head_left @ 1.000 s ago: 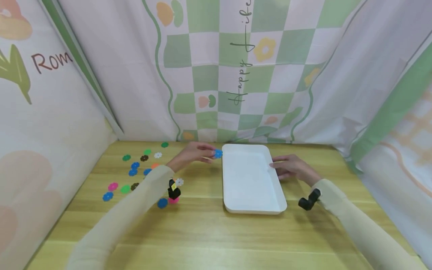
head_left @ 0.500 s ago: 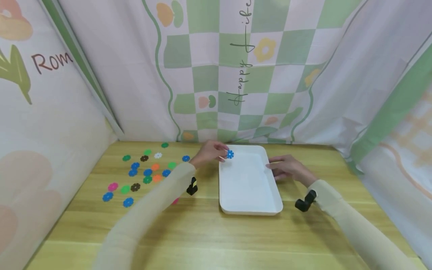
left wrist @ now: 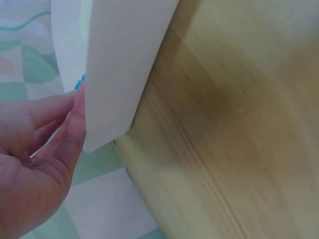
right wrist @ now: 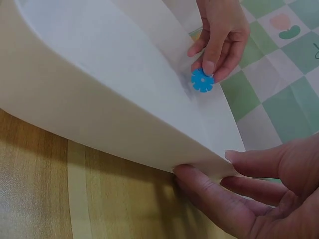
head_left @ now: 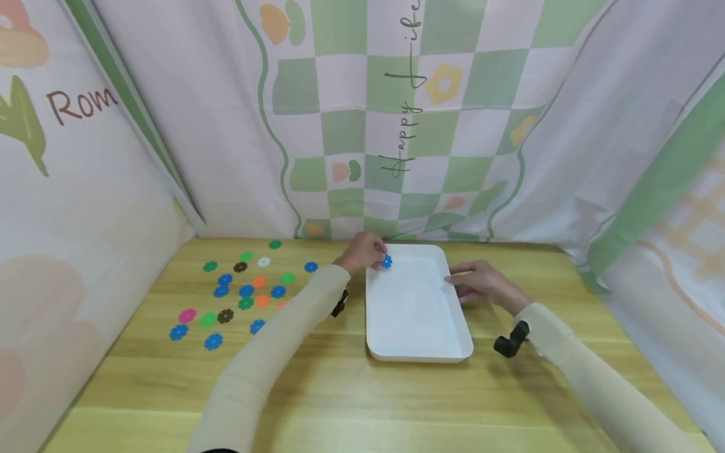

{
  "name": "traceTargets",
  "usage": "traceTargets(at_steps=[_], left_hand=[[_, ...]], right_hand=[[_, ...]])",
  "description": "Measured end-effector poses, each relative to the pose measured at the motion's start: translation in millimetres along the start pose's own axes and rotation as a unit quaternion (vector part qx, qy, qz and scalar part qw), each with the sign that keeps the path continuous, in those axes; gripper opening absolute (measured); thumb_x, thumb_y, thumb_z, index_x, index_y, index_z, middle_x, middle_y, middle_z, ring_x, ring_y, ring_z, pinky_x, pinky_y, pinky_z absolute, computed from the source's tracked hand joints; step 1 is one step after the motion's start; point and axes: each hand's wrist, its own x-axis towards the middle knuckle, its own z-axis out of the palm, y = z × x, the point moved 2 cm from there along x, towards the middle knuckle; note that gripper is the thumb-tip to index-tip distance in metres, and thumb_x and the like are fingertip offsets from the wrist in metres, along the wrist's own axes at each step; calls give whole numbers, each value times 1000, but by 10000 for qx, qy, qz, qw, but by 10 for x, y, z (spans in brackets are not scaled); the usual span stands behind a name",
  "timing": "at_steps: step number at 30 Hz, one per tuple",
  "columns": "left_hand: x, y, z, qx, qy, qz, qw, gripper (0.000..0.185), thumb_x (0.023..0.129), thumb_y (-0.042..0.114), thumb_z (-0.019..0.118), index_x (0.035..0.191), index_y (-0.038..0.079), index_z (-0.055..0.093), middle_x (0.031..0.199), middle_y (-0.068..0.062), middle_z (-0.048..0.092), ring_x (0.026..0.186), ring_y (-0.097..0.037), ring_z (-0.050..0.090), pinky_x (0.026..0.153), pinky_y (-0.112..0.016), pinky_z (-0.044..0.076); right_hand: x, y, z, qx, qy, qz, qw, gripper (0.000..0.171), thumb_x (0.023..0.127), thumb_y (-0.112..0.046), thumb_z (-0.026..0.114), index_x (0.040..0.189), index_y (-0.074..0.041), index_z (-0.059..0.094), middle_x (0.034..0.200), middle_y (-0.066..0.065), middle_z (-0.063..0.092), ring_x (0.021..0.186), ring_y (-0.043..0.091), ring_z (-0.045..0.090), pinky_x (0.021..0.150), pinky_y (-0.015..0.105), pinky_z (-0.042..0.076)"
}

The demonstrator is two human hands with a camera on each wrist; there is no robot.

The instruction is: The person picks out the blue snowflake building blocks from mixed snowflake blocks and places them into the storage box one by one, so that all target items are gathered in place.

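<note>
My left hand (head_left: 363, 251) reaches over the far left corner of a white rectangular tray (head_left: 419, 314). Between thumb and fingers it pinches a blue flower-shaped plastic disc (head_left: 387, 261). In the right wrist view this disc (right wrist: 202, 80), notched round its edge with a small centre hole, hangs over the inside of the tray. The left wrist view shows only a sliver of the disc (left wrist: 80, 82), the rest hidden by the tray wall. On the other side, my right hand (head_left: 481, 283) holds the tray's right wall, thumb (right wrist: 254, 162) at the rim and fingers against the outside.
Several notched discs lie scattered on the left of the wooden table (head_left: 362, 409), among them a pink disc (head_left: 187, 315), a white disc (head_left: 264, 262) and a brown disc (head_left: 225, 316). The left sleeve (head_left: 283, 333) covers part of that area. A printed curtain (head_left: 391, 126) stands behind the table.
My left hand has carried the blue disc rightward, from beside the tray to over its far left corner. The tray and right hand have shifted slightly left.
</note>
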Motion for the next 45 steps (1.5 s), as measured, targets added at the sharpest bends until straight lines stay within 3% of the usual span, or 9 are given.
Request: traceTargets(at_steps=[9,15,19,23,27,35,40,45], left_hand=[[-16,39,16,725,108,-359,9967,20,98,-8,64,115,-8,73,117,-20,74,90,-26,76,79,-28,63],[-24,67,31,801,116,-365,9960,27,98,-9,63,124,-8,69,130,-23,69,97,-28,75,87,-31,63],[-15,17,20,471,-44,-41,9989,28,100,-3,65,128,-6,68,131,-20,68,100,-30,74,84,-30,63],[2,-41,-32,-184,-259,391,9987,32,100,3,69,132,-3,66,133,-17,68,109,-30,72,86,-30,63],[-25,-56,-121,-754,-330,518,9953,35,100,6,70,134,-2,64,136,-18,67,118,-30,68,91,-31,62],[-187,-136,-360,-805,-98,960,9921,39,100,9,71,137,0,63,139,-17,65,125,-32,64,103,-36,57],[-328,-270,-557,-1151,-64,1188,9862,43,100,5,69,141,0,60,143,-19,62,131,-38,60,111,-44,52],[-485,-433,-759,-1289,-91,1156,9849,49,101,6,70,146,-3,54,149,-26,55,136,-45,55,112,-49,50]], right_hand=[[-4,-2,29,-43,70,-10,10000,62,105,-12,64,151,18,37,101,17,79,78,15,76,74,36,66],[5,8,28,-4,58,-19,10000,62,104,-12,64,150,19,36,100,15,78,76,15,76,74,36,66],[9,0,42,-84,57,-28,9999,63,104,-13,64,150,20,36,97,14,78,76,15,76,73,35,66],[1,-10,44,-154,85,28,9998,63,104,-13,65,150,19,36,96,14,79,77,16,76,73,35,66],[-2,-9,40,-159,91,20,9998,63,104,-13,64,150,19,36,99,19,78,77,17,76,73,36,66],[-7,-8,40,-97,32,-51,9999,64,104,-13,64,150,20,35,105,25,76,77,17,76,74,37,66],[21,17,26,-166,53,-21,9998,64,104,-14,65,151,19,36,103,23,77,78,18,76,74,36,66],[59,48,14,-12,-17,-14,10000,66,103,-14,66,151,19,35,98,18,78,80,19,77,77,37,66]])
